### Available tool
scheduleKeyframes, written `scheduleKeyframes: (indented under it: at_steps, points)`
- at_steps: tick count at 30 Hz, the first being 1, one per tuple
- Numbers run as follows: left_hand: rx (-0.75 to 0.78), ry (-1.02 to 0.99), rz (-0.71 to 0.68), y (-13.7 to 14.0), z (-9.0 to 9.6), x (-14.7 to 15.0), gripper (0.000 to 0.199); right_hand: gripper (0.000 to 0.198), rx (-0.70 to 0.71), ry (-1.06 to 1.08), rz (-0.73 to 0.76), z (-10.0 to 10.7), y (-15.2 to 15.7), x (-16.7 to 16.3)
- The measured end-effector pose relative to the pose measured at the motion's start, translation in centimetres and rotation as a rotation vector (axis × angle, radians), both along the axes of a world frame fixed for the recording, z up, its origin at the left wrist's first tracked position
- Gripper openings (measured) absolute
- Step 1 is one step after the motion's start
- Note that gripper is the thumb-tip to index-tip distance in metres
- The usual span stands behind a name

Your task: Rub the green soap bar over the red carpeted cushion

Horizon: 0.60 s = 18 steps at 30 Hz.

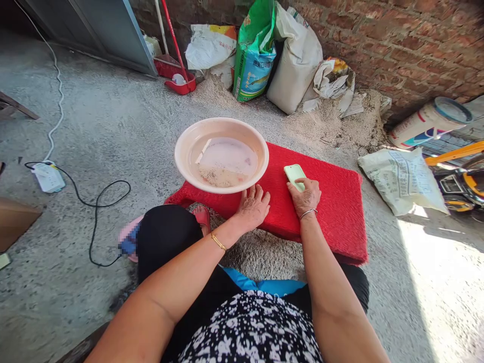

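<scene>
A pale green phone case (294, 173), a rounded rectangle, lies on a bench covered in red cloth (340, 212). My right hand (307, 196) grips its near end, thumb on the left edge and fingers over the top; whether a phone is inside I cannot tell. My left hand (254, 207) rests on the red cloth, fingers stretched out and slightly spread, holding nothing. Its fingertips are close to the near rim of a cream basin (181, 164). Cloudy water (230, 154) with brown grains near its front edge stands in the basin, on the bench's left end.
Sacks stand by the brick wall: a green and blue one (252, 70) and a white one (297, 65), with spilled grain (325, 121) around them. A red dustpan (183, 86) sits behind. A power strip (49, 177) and black cable lie left; a bucket (427, 123) leans right.
</scene>
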<state>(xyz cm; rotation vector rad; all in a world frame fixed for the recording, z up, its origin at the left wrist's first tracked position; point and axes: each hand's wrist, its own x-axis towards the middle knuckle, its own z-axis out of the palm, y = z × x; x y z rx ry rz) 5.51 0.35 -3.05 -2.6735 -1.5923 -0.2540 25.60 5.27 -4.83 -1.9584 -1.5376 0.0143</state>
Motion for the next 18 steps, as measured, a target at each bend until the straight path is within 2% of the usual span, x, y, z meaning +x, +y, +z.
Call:
scheduleKeyframes:
  at_steps: [2,4,9,11,16,18]
  points:
    - [0.002,-0.002,-0.003,-0.06,-0.02,-0.06,0.046,0.034,0.011,0.008,-0.110,-0.19,0.15,0.21]
    - [-0.001,0.000,-0.004,-0.12,-0.02,-0.14,0.046,0.034,0.038,0.017,-0.125,-0.37,0.25,0.38]
    - [0.002,0.004,-0.021,-0.25,0.13,-0.36,0.045,0.032,0.051,0.022,0.135,-0.18,0.02,0.13]
    - [0.010,0.001,-0.026,-0.32,0.15,-0.43,0.044,0.032,0.033,0.015,0.163,-0.01,-0.07,-0.03]
    - [0.028,-0.003,-0.027,-0.50,0.01,-0.60,0.044,0.035,-0.016,0.009,-0.060,-0.01,0.13,0.12]
    - [0.032,0.000,-0.030,-0.56,-0.02,-0.65,0.044,0.035,-0.007,0.017,-0.083,-0.07,0.19,0.20]
